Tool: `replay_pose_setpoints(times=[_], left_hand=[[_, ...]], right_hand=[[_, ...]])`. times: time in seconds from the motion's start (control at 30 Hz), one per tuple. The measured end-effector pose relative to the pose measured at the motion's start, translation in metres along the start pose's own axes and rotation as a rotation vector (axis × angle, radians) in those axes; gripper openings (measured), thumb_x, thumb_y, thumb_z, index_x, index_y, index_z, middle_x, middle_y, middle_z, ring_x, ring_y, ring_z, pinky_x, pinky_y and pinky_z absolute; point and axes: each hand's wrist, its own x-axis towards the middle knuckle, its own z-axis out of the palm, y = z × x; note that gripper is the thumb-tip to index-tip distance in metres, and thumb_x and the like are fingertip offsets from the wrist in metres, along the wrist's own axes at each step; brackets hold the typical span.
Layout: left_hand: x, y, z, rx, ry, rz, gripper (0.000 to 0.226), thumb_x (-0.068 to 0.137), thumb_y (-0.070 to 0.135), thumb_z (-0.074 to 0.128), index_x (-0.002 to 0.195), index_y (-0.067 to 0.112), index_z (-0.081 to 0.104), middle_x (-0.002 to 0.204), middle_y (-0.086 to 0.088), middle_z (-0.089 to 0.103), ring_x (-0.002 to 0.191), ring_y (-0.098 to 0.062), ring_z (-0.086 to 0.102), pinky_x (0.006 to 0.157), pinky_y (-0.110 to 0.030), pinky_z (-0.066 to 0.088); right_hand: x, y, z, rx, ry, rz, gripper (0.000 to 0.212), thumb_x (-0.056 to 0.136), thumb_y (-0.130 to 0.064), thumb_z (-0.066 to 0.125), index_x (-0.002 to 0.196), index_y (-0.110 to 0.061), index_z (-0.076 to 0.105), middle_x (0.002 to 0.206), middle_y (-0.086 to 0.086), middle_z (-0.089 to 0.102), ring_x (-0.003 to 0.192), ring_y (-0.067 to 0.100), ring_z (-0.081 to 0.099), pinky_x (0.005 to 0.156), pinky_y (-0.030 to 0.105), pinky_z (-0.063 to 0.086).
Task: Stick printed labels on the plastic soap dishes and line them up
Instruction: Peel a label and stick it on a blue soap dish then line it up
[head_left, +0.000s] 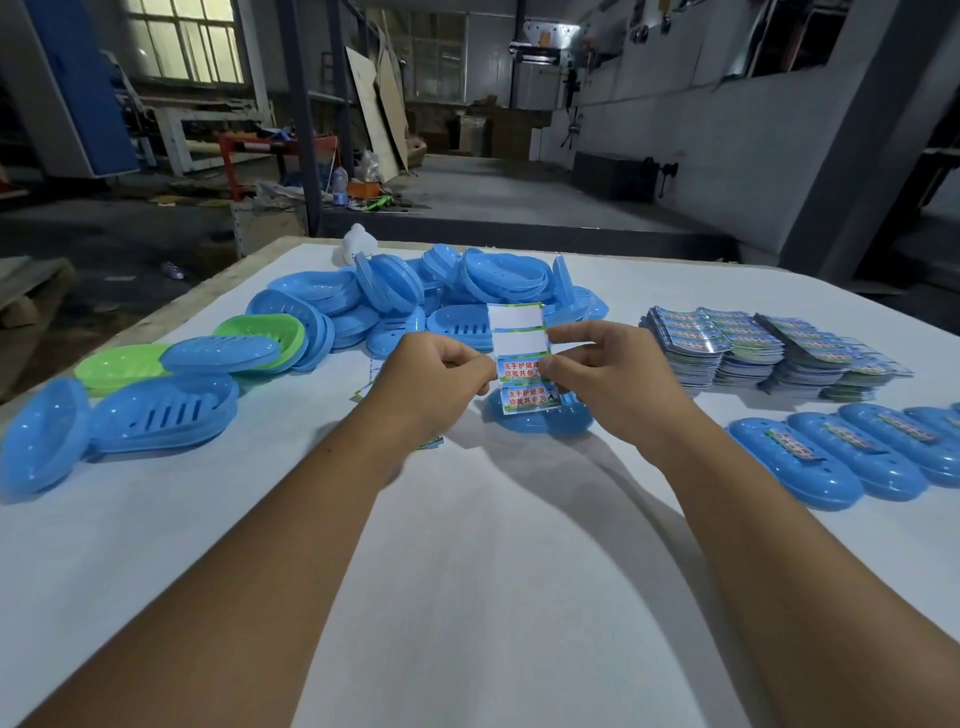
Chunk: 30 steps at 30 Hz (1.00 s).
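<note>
A label sheet (519, 358) is held upright above the table between both hands. Its two upper label spots are bare white; two printed labels remain below. My left hand (436, 376) pinches the sheet's left edge, and my right hand (608, 371) pinches its right edge at a printed label. Just behind and under the sheet lies a blue soap dish (540, 423), upside down. At the right, a row of labelled blue dishes (852, 457) lies side by side.
A heap of unlabelled blue dishes (415, 296) and some green ones (124, 364) covers the table's back left. Stacks of label sheets (763, 348) stand at the back right. Loose sheets (371, 379) lie under my left hand. The white table (493, 571) ends at the left edge.
</note>
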Motion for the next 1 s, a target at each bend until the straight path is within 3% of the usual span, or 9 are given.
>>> replay_pose_setpoints(times=[0.1, 0.2, 0.33, 0.47, 0.67, 0.73, 0.8, 0.9, 1.0], left_hand=[[0.000, -0.001, 0.001, 0.001, -0.004, 0.003, 0.028, 0.087, 0.028, 0.068, 0.059, 0.023, 0.071, 0.048, 0.007, 0.060, 0.041, -0.007, 0.044, 0.047, -0.023, 0.038], [0.002, -0.002, 0.002, -0.003, -0.002, 0.043, 0.024, 0.088, 0.027, 0.068, 0.067, 0.016, 0.073, 0.070, -0.005, 0.073, 0.058, -0.013, 0.055, 0.054, -0.028, 0.045], [0.003, -0.004, 0.007, 0.002, -0.009, 0.112, 0.022, 0.090, 0.025, 0.067, 0.071, 0.015, 0.071, 0.073, -0.012, 0.071, 0.049, -0.008, 0.049, 0.044, -0.019, 0.039], [0.004, -0.007, 0.013, -0.008, -0.005, 0.170, 0.018, 0.091, 0.022, 0.068, 0.076, 0.015, 0.073, 0.076, -0.010, 0.073, 0.060, -0.009, 0.055, 0.057, -0.021, 0.045], [0.006, -0.012, 0.016, 0.013, -0.004, 0.222, 0.016, 0.089, 0.023, 0.069, 0.074, 0.019, 0.073, 0.057, 0.013, 0.064, 0.053, 0.001, 0.052, 0.053, -0.012, 0.041], [0.006, -0.012, 0.017, 0.014, 0.005, 0.212, 0.017, 0.088, 0.025, 0.069, 0.073, 0.018, 0.072, 0.053, 0.016, 0.061, 0.049, 0.002, 0.049, 0.051, -0.013, 0.039], [0.007, -0.013, 0.018, 0.020, 0.030, 0.186, 0.017, 0.084, 0.029, 0.066, 0.072, 0.018, 0.071, 0.053, 0.015, 0.060, 0.048, -0.001, 0.047, 0.051, -0.019, 0.040], [0.008, -0.013, 0.015, 0.067, 0.099, 0.118, 0.018, 0.074, 0.035, 0.060, 0.067, 0.020, 0.068, 0.051, 0.013, 0.059, 0.044, -0.004, 0.044, 0.048, -0.022, 0.037], [0.009, -0.012, 0.009, 0.089, 0.145, 0.058, 0.026, 0.067, 0.039, 0.055, 0.067, 0.016, 0.066, 0.054, 0.003, 0.064, 0.047, -0.014, 0.049, 0.045, -0.023, 0.040]], right_hand=[[0.000, 0.000, 0.001, -0.015, 0.016, -0.005, 0.026, 0.087, -0.019, 0.078, 0.112, -0.020, 0.070, 0.074, -0.006, 0.077, 0.061, 0.000, 0.067, 0.052, 0.015, 0.046], [0.000, 0.002, 0.000, -0.163, 0.104, -0.058, 0.022, 0.081, -0.029, 0.084, 0.096, -0.025, 0.068, 0.075, -0.007, 0.072, 0.064, 0.004, 0.061, 0.058, 0.023, 0.046], [-0.006, 0.001, 0.002, -0.239, 0.014, -0.115, 0.022, 0.082, -0.038, 0.082, 0.070, -0.021, 0.074, 0.053, -0.013, 0.064, 0.044, 0.000, 0.048, 0.046, 0.013, 0.034], [-0.013, -0.004, 0.005, -0.175, -0.082, -0.140, 0.024, 0.085, -0.045, 0.077, 0.074, -0.024, 0.081, 0.053, -0.010, 0.065, 0.044, 0.001, 0.042, 0.044, 0.012, 0.032], [-0.013, -0.005, 0.008, -0.217, -0.061, -0.121, 0.025, 0.087, -0.036, 0.072, 0.071, -0.018, 0.080, 0.052, -0.011, 0.062, 0.045, 0.002, 0.039, 0.048, 0.019, 0.035], [-0.012, -0.004, 0.008, -0.243, -0.049, -0.118, 0.029, 0.086, -0.033, 0.068, 0.072, -0.009, 0.076, 0.055, 0.002, 0.057, 0.050, 0.006, 0.038, 0.051, 0.026, 0.035], [-0.010, -0.003, 0.006, -0.238, -0.038, -0.106, 0.030, 0.087, -0.032, 0.067, 0.071, -0.007, 0.074, 0.060, 0.012, 0.060, 0.055, 0.009, 0.042, 0.055, 0.029, 0.038], [-0.006, -0.001, 0.003, -0.235, -0.007, -0.063, 0.029, 0.087, -0.032, 0.065, 0.073, -0.007, 0.074, 0.058, 0.007, 0.055, 0.056, 0.012, 0.041, 0.055, 0.029, 0.035], [-0.002, 0.001, -0.002, -0.199, 0.041, -0.022, 0.023, 0.084, -0.028, 0.065, 0.067, -0.016, 0.076, 0.066, 0.019, 0.064, 0.057, 0.016, 0.047, 0.056, 0.031, 0.038]])
